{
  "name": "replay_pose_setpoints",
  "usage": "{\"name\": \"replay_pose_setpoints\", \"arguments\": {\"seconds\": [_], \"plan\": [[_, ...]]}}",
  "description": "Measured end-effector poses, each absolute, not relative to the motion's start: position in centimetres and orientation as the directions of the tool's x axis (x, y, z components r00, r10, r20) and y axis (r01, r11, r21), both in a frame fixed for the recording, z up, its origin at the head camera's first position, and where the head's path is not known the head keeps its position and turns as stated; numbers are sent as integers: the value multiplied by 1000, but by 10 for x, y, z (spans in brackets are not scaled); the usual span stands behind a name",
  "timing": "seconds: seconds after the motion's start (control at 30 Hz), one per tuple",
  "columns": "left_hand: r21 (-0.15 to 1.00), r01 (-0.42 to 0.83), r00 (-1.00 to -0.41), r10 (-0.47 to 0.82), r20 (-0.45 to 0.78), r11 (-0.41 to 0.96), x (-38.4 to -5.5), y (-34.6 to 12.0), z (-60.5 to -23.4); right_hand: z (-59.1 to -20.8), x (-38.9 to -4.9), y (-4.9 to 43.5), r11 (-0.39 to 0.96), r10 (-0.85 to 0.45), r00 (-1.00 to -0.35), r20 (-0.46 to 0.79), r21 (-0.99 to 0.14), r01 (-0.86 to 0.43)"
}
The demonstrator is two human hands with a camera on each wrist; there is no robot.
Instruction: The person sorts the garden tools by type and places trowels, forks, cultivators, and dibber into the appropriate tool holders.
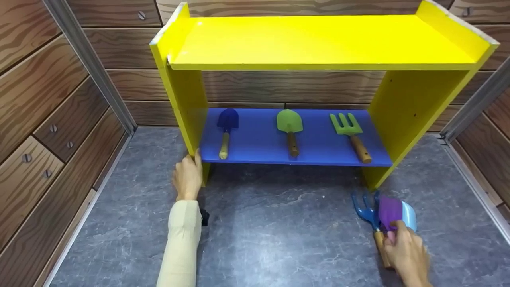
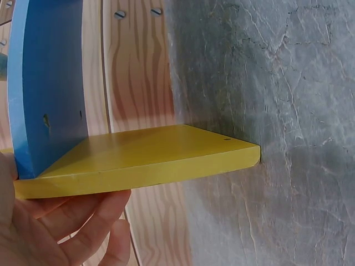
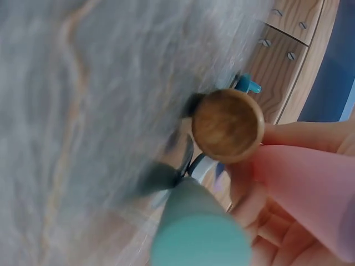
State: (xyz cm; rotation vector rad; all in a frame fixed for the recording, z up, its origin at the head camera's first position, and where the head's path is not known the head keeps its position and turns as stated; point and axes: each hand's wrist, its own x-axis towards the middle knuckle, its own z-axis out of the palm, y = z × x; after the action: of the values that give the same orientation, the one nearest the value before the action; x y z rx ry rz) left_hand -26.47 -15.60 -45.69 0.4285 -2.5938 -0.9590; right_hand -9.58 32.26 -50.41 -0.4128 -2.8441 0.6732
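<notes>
My left hand (image 1: 188, 177) grips the front edge of the yellow left side panel (image 2: 138, 160), beside the blue shelf board (image 1: 259, 137); its fingers curl under the panel in the left wrist view. At the lower right, my right hand (image 1: 408, 251) holds the pink handle (image 3: 305, 191) of a purple hand trowel (image 1: 389, 209). Close to its left is a blue hand fork (image 1: 366, 215) with a wooden handle (image 3: 227, 124). A light-blue tool head (image 1: 409, 216) shows partly behind the purple one. A teal handle (image 3: 199, 238) stands near the pink one in the right wrist view.
On the blue board lie a dark-blue trowel (image 1: 228, 119), a green trowel (image 1: 289, 121) and a green hand fork (image 1: 347, 125). The yellow top board (image 1: 318, 40) spans above. Wood-patterned walls (image 1: 51, 127) edge the grey marbled floor (image 1: 271, 223).
</notes>
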Motion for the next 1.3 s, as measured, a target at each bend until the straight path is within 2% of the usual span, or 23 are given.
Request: {"name": "replay_pose_setpoints", "arguments": {"seconds": [0.17,0.57,0.77,1.0,1.3], "plan": [[674,-169,-895,-398,200,719,-264,-156,-457,-506,-95,320,853,334,-910,245,-490,181],[666,-145,-895,-384,228,732,-266,-154,-457,-509,-95,319,860,310,-887,343,-498,108],[670,-148,-893,-389,226,728,-266,-155,-458,-509,-94,316,863,295,-888,353,-498,89],[673,-158,-896,-391,209,722,-267,-154,-458,-514,-94,313,875,220,-851,476,-481,-43],[668,-168,-893,-399,208,725,-265,-154,-458,-515,-97,308,871,104,-900,423,-476,-123]]}}
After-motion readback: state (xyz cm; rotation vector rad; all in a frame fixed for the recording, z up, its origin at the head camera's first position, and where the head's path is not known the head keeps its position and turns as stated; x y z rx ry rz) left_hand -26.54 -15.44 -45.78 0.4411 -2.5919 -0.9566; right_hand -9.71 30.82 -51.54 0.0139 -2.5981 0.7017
